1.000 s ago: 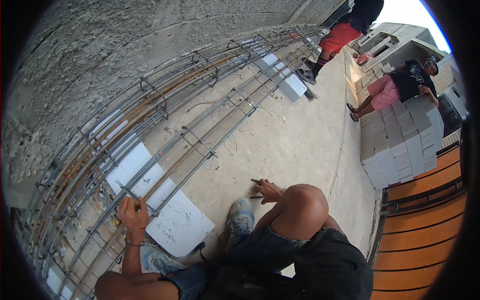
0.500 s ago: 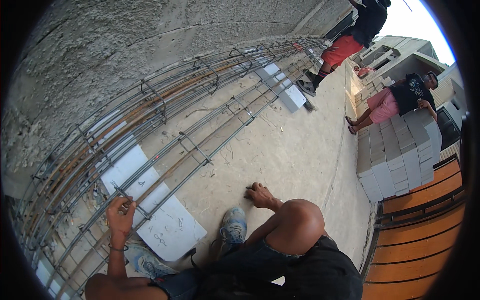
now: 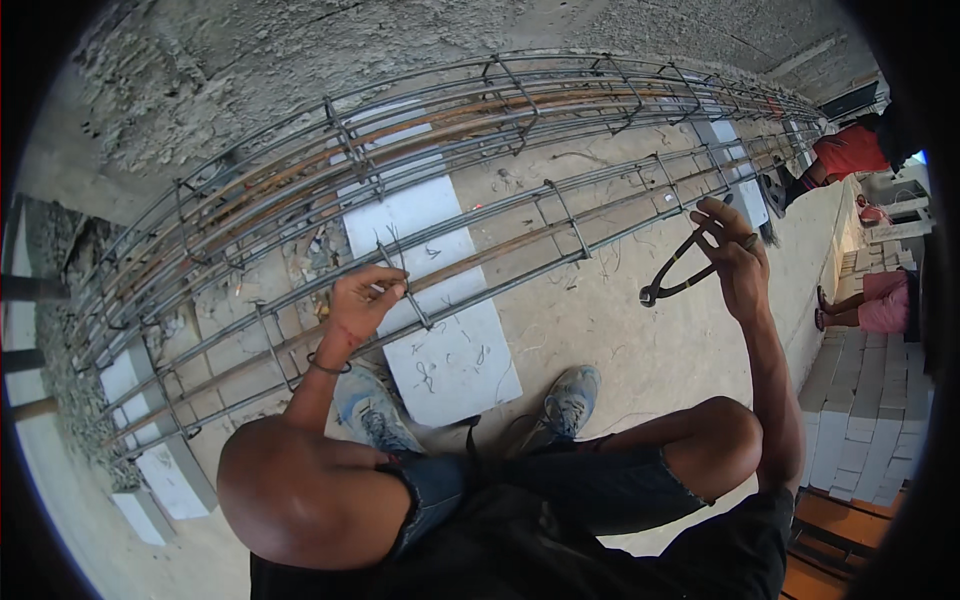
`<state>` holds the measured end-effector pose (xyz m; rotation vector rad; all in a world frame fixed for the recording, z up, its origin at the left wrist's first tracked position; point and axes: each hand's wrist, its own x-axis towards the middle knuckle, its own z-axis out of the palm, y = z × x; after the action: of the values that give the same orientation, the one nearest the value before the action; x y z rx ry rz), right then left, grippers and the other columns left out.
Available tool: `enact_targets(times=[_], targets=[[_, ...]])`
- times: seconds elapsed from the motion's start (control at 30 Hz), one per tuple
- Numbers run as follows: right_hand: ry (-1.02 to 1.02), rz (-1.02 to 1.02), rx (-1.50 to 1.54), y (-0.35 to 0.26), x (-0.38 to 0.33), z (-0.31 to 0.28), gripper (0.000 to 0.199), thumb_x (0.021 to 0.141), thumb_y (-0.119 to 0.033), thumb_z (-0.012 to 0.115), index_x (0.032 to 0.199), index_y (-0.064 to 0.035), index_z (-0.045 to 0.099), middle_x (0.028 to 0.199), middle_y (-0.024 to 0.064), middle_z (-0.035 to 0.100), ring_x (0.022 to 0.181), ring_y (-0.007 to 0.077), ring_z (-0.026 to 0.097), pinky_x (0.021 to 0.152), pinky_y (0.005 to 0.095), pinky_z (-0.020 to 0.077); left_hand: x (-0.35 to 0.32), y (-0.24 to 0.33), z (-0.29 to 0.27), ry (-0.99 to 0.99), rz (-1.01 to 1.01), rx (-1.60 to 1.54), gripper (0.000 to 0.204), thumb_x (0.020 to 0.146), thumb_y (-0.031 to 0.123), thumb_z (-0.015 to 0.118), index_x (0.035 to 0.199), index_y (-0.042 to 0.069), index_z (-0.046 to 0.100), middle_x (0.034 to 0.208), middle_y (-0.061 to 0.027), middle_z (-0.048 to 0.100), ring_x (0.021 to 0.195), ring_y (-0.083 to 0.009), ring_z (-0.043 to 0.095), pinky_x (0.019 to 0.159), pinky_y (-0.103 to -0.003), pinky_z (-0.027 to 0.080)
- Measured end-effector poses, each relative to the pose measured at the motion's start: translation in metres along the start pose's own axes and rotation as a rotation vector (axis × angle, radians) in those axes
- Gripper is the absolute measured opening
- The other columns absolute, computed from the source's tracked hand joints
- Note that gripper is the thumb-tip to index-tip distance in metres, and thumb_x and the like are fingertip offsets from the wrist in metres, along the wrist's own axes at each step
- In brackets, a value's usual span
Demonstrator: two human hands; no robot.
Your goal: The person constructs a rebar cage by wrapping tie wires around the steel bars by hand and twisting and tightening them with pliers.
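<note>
My left hand (image 3: 362, 305) is pinched at a thin tie wire (image 3: 403, 262) beside a stirrup of the near rebar cage (image 3: 570, 222). My right hand (image 3: 738, 258) is raised to the right of the cage, gripping dark steel pincers (image 3: 672, 285). Their handles are spread and the round jaws point down and left, apart from the bars. Under the cage, in front of my knees, lies a white block (image 3: 455, 365) with dark scribbles on its top.
A second rebar cage (image 3: 500, 100), partly rusty, runs along the rough grey wall (image 3: 250, 80). More white blocks (image 3: 170, 470) prop the bars. Two people stand on the right, one in red shorts (image 3: 850, 152), one in pink shorts (image 3: 885, 303). Stacked grey blocks (image 3: 860, 400) stand at right.
My view has turned toward the cage. My right hand has come up from the floor with the pincers, whose handles now show spread. My left hand stays at the stirrup.
</note>
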<state>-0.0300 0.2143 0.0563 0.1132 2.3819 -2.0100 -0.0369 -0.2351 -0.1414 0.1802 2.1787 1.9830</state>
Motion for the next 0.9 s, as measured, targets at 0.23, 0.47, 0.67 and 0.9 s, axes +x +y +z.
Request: enact_targets(times=[0.23,0.47,0.67,0.9], targets=[[-0.328,0.076,0.169,-0.023,0.040,0.156,0.067,0.069,0.011,0.030,0.134,-0.0016,0.038,0.140,0.0130,0.037,0.134,0.0252,0.032,0.109,0.0457,0.0297,-0.010,0.009,0.001,0.032,0.042,0.243,0.018,0.074,-0.001,0.068,0.091,0.004,0.068,0.081,-0.0025,0.062,0.071,-0.0094,0.057,0.063,-0.022,0.047],[-0.236,0.049,0.422,0.018,0.036,0.240,0.069,0.068,0.012,0.032,0.135,-0.0017,0.037,0.142,0.0103,0.033,0.136,0.0242,0.028,0.110,0.0430,0.0268,-0.013,0.011,0.004,0.059,0.022,0.239,0.018,0.073,0.000,0.069,0.091,0.004,0.069,0.080,-0.0034,0.062,0.067,-0.0097,0.056,0.061,-0.023,0.046],[-0.248,-0.055,0.489,0.026,0.027,0.254,0.074,0.061,0.006,0.036,0.135,-0.0014,0.038,0.141,0.0119,0.034,0.135,0.0267,0.029,0.107,0.0479,0.0306,-0.012,0.003,0.008,0.084,0.047,0.160,0.022,0.074,0.000,0.069,0.095,0.005,0.068,0.079,-0.0056,0.061,0.062,-0.0121,0.058,0.057,-0.025,0.046],[-0.400,-0.038,0.562,0.036,0.046,0.242,0.076,0.056,0.003,0.040,0.132,-0.0014,0.043,0.139,0.0148,0.039,0.132,0.0298,0.034,0.107,0.0506,0.0310,-0.014,0.008,0.010,0.077,-0.103,-0.013,0.032,0.075,-0.004,0.068,0.105,0.004,0.064,0.082,-0.0016,0.061,0.067,-0.0069,0.054,0.060,-0.021,0.043]])
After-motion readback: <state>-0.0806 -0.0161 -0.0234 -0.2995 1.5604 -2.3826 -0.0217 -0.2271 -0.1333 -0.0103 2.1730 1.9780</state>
